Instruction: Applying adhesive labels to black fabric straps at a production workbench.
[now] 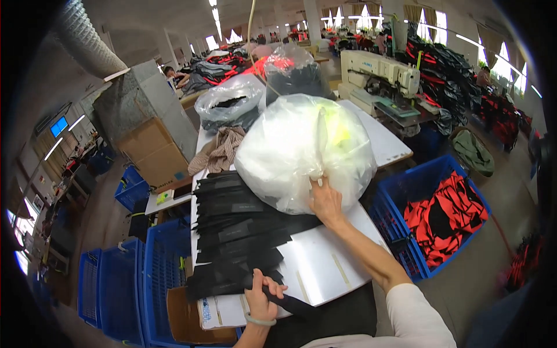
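A large clear plastic bag (278,145), filled with white and bright yellow contents, is pinched at its gathered front by a right hand (326,201) on a crowded workroom table (325,258), while a black strip (299,307) is held in the curled fingers of a left hand (263,300) at the near edge. The bag is seated toward the middle of the table, partly over rows of flat black cloth pieces (229,206); the strip is stretched from the nearest pieces toward the table's near corner. By its puffed shape, the bag is judged light for its bulk, soft and slippery, its thin film easily torn if tugged at one spot; it is best gripped at the bunched plastic, with the underside supported. The strip is judged light, limp and hard to damage, best taken flat between thumb and fingers near an end. How firmly it is gripped cannot be told. To the right, red and black pieces (444,214) are piled in a blue crate (436,270).
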`<state>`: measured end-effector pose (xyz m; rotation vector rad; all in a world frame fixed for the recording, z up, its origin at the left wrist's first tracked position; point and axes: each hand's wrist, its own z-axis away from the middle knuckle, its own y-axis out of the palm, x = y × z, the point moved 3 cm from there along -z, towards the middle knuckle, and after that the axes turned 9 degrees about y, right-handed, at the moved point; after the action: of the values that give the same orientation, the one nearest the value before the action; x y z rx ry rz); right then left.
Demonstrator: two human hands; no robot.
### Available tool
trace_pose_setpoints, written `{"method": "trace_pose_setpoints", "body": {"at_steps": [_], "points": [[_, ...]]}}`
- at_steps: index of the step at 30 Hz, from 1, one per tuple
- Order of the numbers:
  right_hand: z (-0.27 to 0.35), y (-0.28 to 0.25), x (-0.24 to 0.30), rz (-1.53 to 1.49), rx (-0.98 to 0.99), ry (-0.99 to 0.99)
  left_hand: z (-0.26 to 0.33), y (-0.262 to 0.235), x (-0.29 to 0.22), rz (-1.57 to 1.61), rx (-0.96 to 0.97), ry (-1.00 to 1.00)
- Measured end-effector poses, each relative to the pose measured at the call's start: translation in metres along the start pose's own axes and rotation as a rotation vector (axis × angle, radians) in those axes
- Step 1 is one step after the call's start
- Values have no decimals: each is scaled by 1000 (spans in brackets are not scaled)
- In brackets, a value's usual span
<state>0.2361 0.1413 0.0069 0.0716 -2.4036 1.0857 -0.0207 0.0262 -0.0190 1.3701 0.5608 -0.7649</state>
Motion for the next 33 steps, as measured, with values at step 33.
{"method": "trace_pose_setpoints", "body": {"at_steps": [33], "points": [[-22, 125, -1, -1031, 102, 937, 11, 18, 31, -46, 56, -152]]}}
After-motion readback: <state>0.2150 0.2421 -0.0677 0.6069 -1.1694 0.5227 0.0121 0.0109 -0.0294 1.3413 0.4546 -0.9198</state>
